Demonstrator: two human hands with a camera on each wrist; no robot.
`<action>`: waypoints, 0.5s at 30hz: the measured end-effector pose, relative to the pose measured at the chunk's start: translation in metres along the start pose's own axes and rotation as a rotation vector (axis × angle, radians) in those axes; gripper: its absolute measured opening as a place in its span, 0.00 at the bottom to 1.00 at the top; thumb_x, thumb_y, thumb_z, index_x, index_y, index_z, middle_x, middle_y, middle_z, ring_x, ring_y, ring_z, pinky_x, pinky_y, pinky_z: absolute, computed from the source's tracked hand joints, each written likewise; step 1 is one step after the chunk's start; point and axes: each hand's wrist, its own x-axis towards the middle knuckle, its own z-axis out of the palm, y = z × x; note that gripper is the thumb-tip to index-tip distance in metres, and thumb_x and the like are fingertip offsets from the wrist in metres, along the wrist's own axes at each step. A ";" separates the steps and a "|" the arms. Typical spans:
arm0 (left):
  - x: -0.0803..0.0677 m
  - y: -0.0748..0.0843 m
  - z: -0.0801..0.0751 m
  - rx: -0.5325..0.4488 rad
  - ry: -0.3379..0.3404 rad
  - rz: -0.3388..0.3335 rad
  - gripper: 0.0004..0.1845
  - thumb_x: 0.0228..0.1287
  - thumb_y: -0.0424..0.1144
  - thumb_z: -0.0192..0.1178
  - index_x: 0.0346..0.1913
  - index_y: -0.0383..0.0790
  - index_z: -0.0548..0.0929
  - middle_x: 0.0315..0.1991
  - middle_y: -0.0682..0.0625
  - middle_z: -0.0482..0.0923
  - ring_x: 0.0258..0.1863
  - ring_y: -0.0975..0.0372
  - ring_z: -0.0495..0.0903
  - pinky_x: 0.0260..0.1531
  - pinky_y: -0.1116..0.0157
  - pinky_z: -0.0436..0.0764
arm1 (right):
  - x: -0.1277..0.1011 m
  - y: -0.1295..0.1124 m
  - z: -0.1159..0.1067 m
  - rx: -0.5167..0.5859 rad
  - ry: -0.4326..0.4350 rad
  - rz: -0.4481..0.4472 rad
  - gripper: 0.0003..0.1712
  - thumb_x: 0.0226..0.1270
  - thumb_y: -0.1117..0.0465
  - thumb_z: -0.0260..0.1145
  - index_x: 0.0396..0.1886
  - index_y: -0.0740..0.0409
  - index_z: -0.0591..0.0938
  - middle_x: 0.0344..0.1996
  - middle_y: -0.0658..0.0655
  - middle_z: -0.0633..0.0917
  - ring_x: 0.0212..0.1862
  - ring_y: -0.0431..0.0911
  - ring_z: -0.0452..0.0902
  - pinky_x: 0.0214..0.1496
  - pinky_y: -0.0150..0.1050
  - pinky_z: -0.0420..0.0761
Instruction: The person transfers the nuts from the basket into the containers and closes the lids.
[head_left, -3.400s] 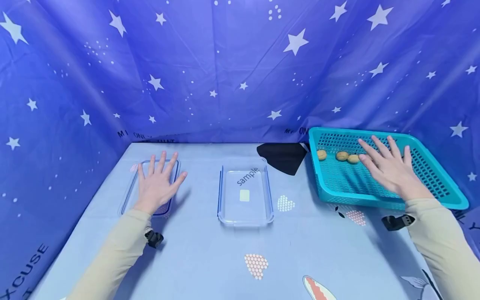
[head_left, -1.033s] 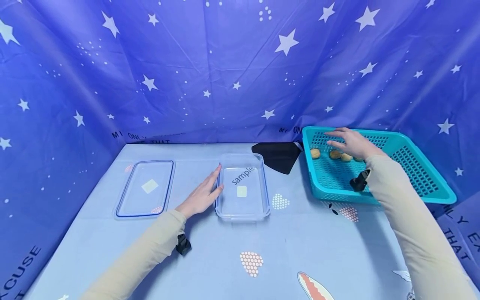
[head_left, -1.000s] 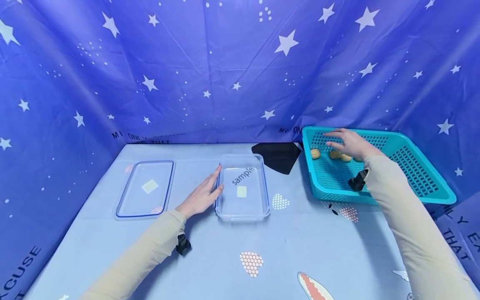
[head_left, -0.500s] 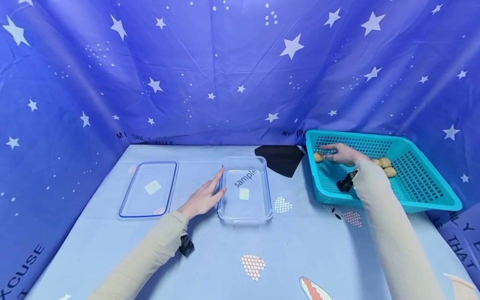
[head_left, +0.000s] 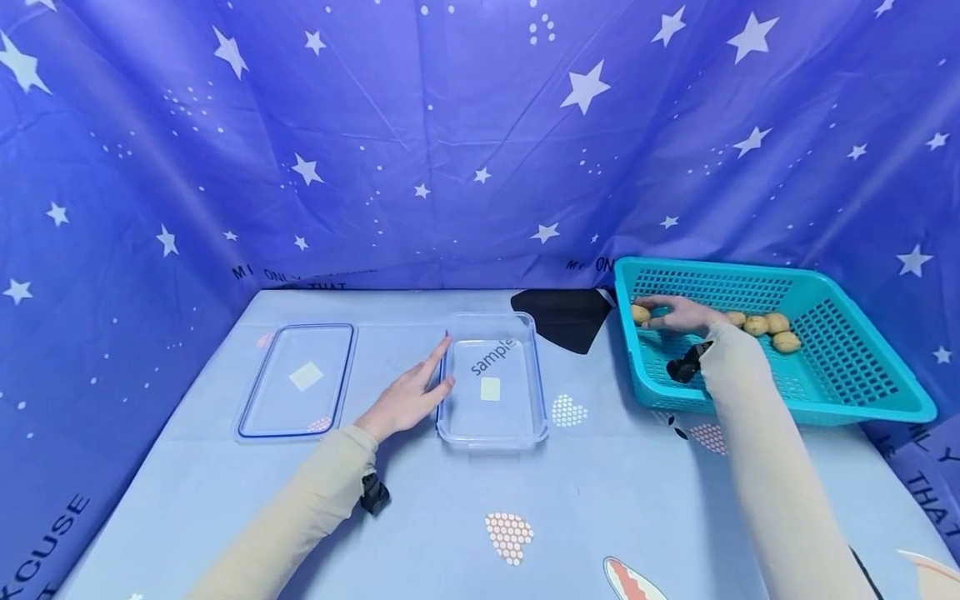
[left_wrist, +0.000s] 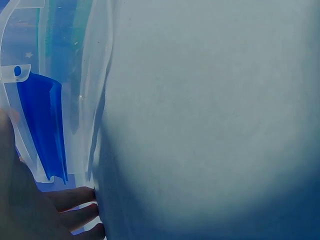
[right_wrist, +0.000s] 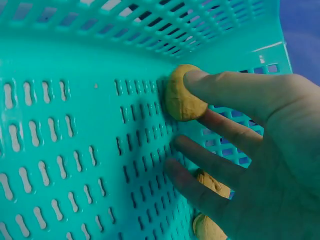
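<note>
My left hand (head_left: 405,396) touches the left side of a clear plastic food container (head_left: 465,418), its fingers extended along the wall. In the left wrist view, a blue latch (left_wrist: 42,120) hangs down that side near the fingers. At the left end of a teal perforated basket (head_left: 911,407), my right hand (head_left: 681,314) pinches a walnut (right_wrist: 181,102) between thumb and index finger. The other fingers of that hand spread over the basket floor. Several more walnuts (head_left: 776,323) lie in the basket to the right of this hand, partly hidden by it in the right wrist view.
A clear lid (head_left: 288,408) with a blue seal lies flat on the table, left of the container. Behind the table hangs a blue star-patterned curtain (head_left: 360,217). A light blue printed cloth (head_left: 435,533) covers the table.
My left hand moved from over the lid to the container's side, then stayed there. My right hand went left and down inside the basket and took hold of the leftmost walnut.
</note>
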 end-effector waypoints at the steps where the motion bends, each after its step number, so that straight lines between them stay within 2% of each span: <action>1: 0.000 0.000 0.000 0.001 0.002 -0.003 0.35 0.74 0.58 0.43 0.77 0.67 0.40 0.75 0.48 0.51 0.70 0.42 0.55 0.63 0.35 0.55 | 0.000 0.000 0.000 0.023 -0.007 0.001 0.36 0.71 0.63 0.58 0.73 0.70 0.56 0.69 0.77 0.53 0.67 0.72 0.52 0.61 0.64 0.67; 3: 0.000 0.001 0.000 0.003 0.007 -0.008 0.35 0.74 0.58 0.43 0.77 0.68 0.40 0.74 0.48 0.52 0.70 0.42 0.55 0.62 0.35 0.55 | 0.000 0.000 0.001 0.026 -0.021 0.000 0.34 0.71 0.64 0.58 0.71 0.72 0.58 0.69 0.78 0.53 0.67 0.72 0.52 0.61 0.63 0.68; 5: 0.000 0.002 0.000 0.008 0.007 -0.010 0.35 0.74 0.58 0.43 0.76 0.69 0.39 0.74 0.48 0.52 0.70 0.42 0.56 0.62 0.35 0.55 | 0.000 -0.002 0.002 0.017 -0.034 0.002 0.33 0.71 0.64 0.59 0.69 0.74 0.60 0.65 0.79 0.59 0.62 0.70 0.62 0.58 0.58 0.72; 8: 0.001 0.003 0.000 0.008 0.009 -0.008 0.35 0.74 0.58 0.43 0.76 0.69 0.39 0.74 0.48 0.52 0.70 0.42 0.56 0.61 0.34 0.56 | 0.001 -0.003 0.003 0.000 -0.049 0.010 0.32 0.69 0.65 0.59 0.67 0.77 0.61 0.47 0.75 0.73 0.45 0.62 0.71 0.47 0.48 0.74; 10: 0.001 0.003 0.000 0.008 0.011 -0.010 0.35 0.74 0.58 0.43 0.76 0.69 0.40 0.74 0.48 0.53 0.70 0.42 0.56 0.60 0.33 0.56 | 0.001 -0.003 0.002 0.029 -0.054 0.007 0.32 0.68 0.67 0.58 0.67 0.79 0.60 0.34 0.67 0.75 0.36 0.56 0.69 0.40 0.45 0.70; 11: 0.001 0.003 0.000 0.007 0.014 -0.011 0.34 0.74 0.58 0.43 0.76 0.69 0.40 0.74 0.48 0.53 0.70 0.42 0.56 0.60 0.33 0.56 | 0.001 -0.004 0.002 0.049 -0.055 0.007 0.33 0.68 0.67 0.58 0.68 0.78 0.60 0.31 0.63 0.75 0.35 0.54 0.69 0.40 0.44 0.69; 13: 0.001 0.002 0.001 0.007 0.020 -0.013 0.34 0.74 0.58 0.43 0.77 0.68 0.41 0.74 0.48 0.53 0.69 0.42 0.57 0.60 0.33 0.57 | 0.000 -0.004 0.002 0.086 -0.056 0.009 0.33 0.69 0.67 0.58 0.68 0.77 0.60 0.32 0.60 0.74 0.35 0.52 0.68 0.39 0.44 0.69; 15: 0.001 0.002 0.001 0.006 0.022 -0.016 0.34 0.74 0.58 0.43 0.77 0.68 0.41 0.74 0.48 0.53 0.69 0.42 0.57 0.60 0.33 0.57 | 0.000 -0.005 0.003 0.110 -0.047 0.008 0.34 0.69 0.66 0.59 0.69 0.75 0.60 0.37 0.63 0.75 0.37 0.52 0.69 0.41 0.45 0.69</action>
